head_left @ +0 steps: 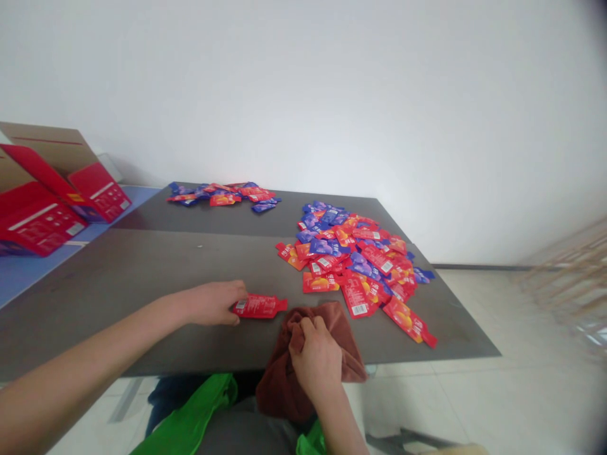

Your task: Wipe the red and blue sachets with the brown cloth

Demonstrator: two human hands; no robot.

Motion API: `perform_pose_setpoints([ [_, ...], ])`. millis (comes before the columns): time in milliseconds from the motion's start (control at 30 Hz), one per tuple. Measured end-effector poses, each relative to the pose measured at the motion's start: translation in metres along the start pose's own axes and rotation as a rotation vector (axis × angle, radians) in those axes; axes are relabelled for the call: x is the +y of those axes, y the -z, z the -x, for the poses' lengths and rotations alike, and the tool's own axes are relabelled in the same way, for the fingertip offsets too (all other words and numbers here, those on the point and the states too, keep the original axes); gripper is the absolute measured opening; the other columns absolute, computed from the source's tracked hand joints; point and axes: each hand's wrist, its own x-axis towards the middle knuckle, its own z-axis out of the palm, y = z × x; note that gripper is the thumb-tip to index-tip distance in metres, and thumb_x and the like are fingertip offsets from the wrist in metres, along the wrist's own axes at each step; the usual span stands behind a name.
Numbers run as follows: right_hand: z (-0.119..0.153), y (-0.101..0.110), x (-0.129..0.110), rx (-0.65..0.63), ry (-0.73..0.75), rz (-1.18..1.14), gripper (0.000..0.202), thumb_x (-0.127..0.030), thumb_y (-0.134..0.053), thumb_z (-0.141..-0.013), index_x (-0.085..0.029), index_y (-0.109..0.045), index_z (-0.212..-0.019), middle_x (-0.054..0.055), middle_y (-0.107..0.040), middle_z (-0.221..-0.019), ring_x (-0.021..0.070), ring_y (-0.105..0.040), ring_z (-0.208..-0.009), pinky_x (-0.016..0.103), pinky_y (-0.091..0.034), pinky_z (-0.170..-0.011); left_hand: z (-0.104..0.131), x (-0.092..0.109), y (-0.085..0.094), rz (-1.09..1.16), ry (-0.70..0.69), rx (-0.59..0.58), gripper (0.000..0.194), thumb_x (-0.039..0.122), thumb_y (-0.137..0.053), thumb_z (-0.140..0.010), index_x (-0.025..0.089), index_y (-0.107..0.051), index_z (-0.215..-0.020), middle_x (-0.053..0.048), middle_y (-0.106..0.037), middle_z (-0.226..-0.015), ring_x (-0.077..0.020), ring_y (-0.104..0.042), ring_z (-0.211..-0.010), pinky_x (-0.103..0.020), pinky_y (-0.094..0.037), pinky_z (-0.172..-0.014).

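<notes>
My left hand [213,303] rests on the dark table [133,272] and pinches the left end of a red sachet [260,306] that lies flat. My right hand [317,360] grips a bunched brown cloth [341,328] at the table's front edge, part of it hanging down over the edge. A large heap of red and blue sachets [355,259] lies just beyond and to the right of the cloth.
A smaller pile of red and blue sachets [222,194] lies at the table's far left. Red cardboard boxes [42,196] with open flaps stand on a blue surface at the left. A white wall is behind; tiled floor lies to the right.
</notes>
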Motion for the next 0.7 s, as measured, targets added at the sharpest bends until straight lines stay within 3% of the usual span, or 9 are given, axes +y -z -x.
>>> perform_pose_setpoints([
  [167,0.000,0.003,-0.001,-0.014,0.011,0.006,0.014,-0.032,-0.051,-0.101,-0.024,-0.061,-0.096,0.002,-0.060,-0.098,0.0155,-0.062,-0.075,0.027,-0.030,-0.057,-0.001,-0.007,-0.025,0.112,0.007,0.113,0.047,0.033,-0.068,-0.076,0.021,-0.067,-0.121,-0.009,-0.061,-0.118,-0.0280,-0.062,-0.108,-0.034,-0.047,-0.092],
  [333,0.000,0.003,-0.001,-0.004,0.012,0.005,0.015,-0.033,-0.050,-0.101,-0.024,-0.061,-0.094,0.002,-0.059,-0.097,0.0161,-0.062,-0.075,0.028,-0.030,-0.058,-0.006,-0.008,-0.032,0.145,0.023,0.190,0.041,0.036,-0.065,-0.076,0.022,-0.069,-0.115,-0.008,-0.062,-0.117,-0.0268,-0.063,-0.103,-0.033,-0.047,-0.087],
  [533,-0.001,0.003,-0.001,0.008,-0.002,0.007,0.021,-0.036,-0.046,-0.104,-0.024,-0.061,-0.094,0.001,-0.059,-0.095,0.0149,-0.060,-0.071,0.029,-0.027,-0.056,-0.021,-0.022,-0.004,0.216,-0.132,0.079,0.027,0.032,-0.058,-0.078,0.021,-0.075,-0.095,-0.007,-0.069,-0.097,-0.0230,-0.064,-0.086,-0.030,-0.044,-0.078],
  [600,-0.001,0.002,-0.002,0.013,-0.009,-0.005,0.023,-0.036,-0.044,-0.104,-0.024,-0.061,-0.093,0.001,-0.059,-0.095,0.0148,-0.060,-0.071,0.029,-0.026,-0.056,-0.032,-0.032,0.003,0.326,-0.097,-0.003,0.024,0.035,-0.056,-0.079,0.021,-0.075,-0.086,-0.005,-0.071,-0.086,-0.0219,-0.065,-0.079,-0.028,-0.043,-0.071],
  [700,0.000,0.000,-0.001,0.014,-0.016,-0.026,0.021,-0.034,-0.046,-0.103,-0.024,-0.061,-0.093,0.001,-0.059,-0.095,0.0149,-0.060,-0.072,0.027,-0.027,-0.057,-0.048,-0.044,-0.001,0.497,0.069,-0.065,0.029,0.043,-0.054,-0.082,0.020,-0.071,-0.085,-0.003,-0.070,-0.071,-0.0214,-0.065,-0.067,-0.027,-0.041,-0.061],
])
